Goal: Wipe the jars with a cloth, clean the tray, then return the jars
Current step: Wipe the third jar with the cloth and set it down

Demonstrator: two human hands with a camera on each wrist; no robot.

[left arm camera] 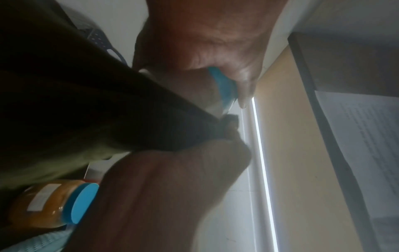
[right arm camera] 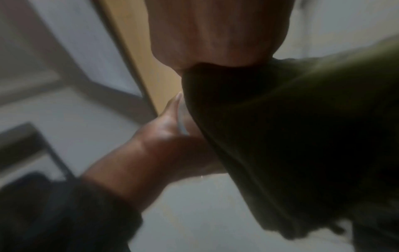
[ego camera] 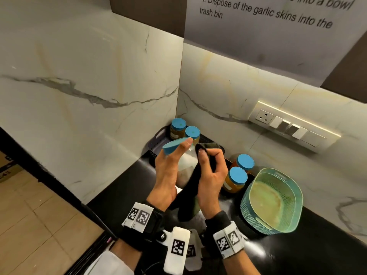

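My left hand grips a clear jar with a blue lid, held tilted above the counter. The right hand grips a dark cloth and presses it against the jar's side just under the lid. In the left wrist view the blue lid shows beside the cloth. The right wrist view shows the cloth hiding most of the jar. Two blue-lidded jars stand in a dark tray in the corner. Two more jars stand on the counter at the right.
A teal perforated basket sits on the black counter at the right, close to the two loose jars. Marble walls meet in a corner behind the tray. A switch panel is on the right wall. The counter's left edge drops to the floor.
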